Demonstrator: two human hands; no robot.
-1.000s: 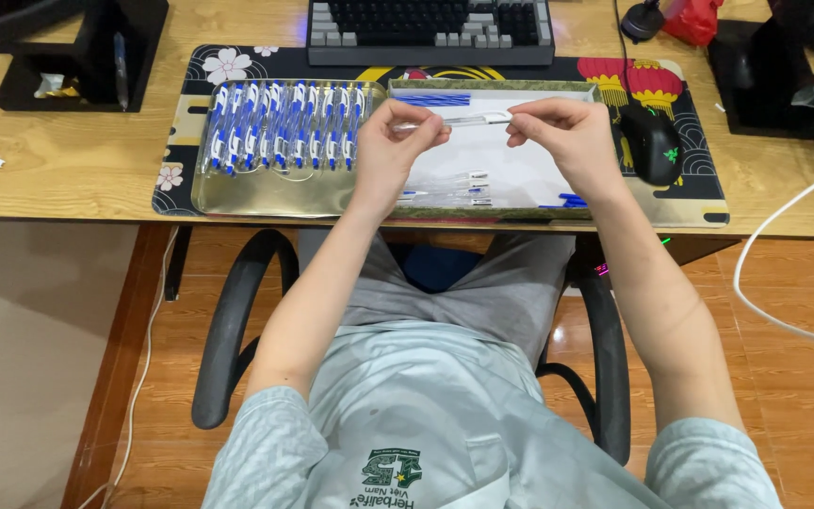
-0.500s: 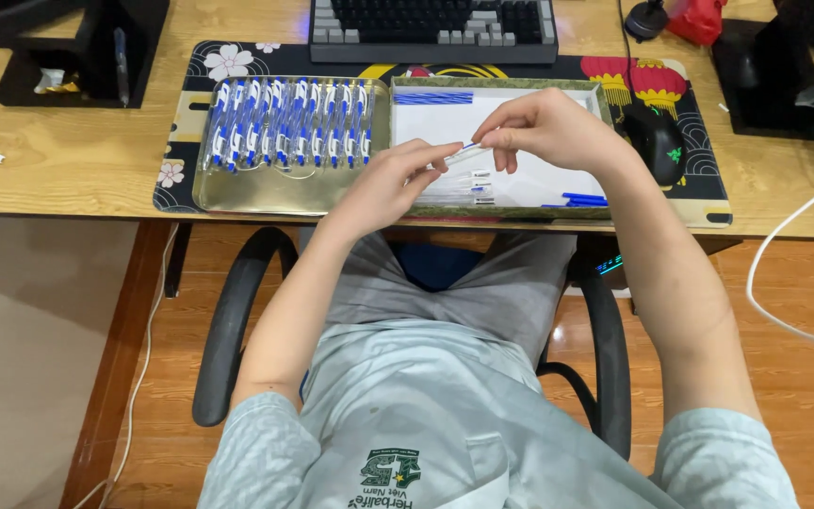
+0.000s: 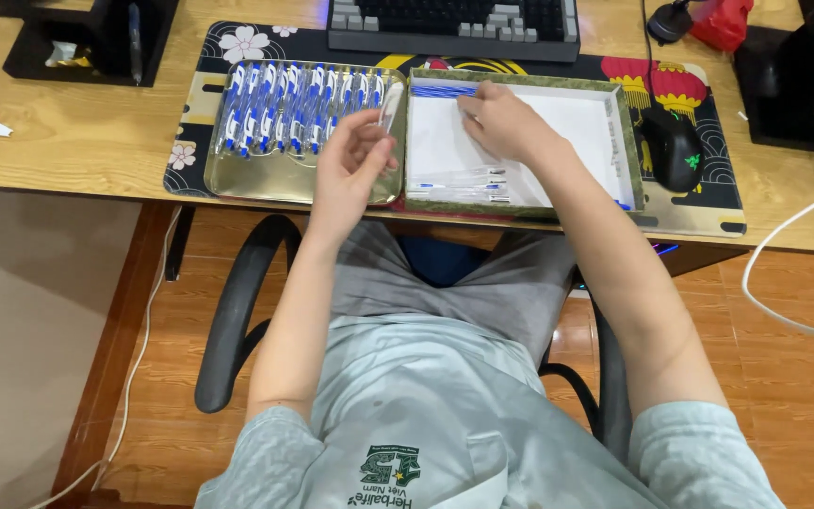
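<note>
Two hands at work over a gold tray and a white box of pens on the surface.

The left hand (image 3: 349,168) is curled shut around a clear pen (image 3: 388,106), which sticks up tilted from the fingers above the right end of the tray (image 3: 237,181), just beside the row of blue-and-white pens (image 3: 299,106) lying side by side in it. The right hand (image 3: 503,121) reaches into the box (image 3: 626,141), fingers bent down near its upper left corner by a blue strip; whether it grips anything I cannot tell. More clear pens (image 3: 459,185) lie along the box's lower left edge. Both containers sit on a patterned mat (image 3: 708,203), with a keyboard (image 3: 449,24) behind and a black mouse (image 3: 673,148) just right of the box.
</note>
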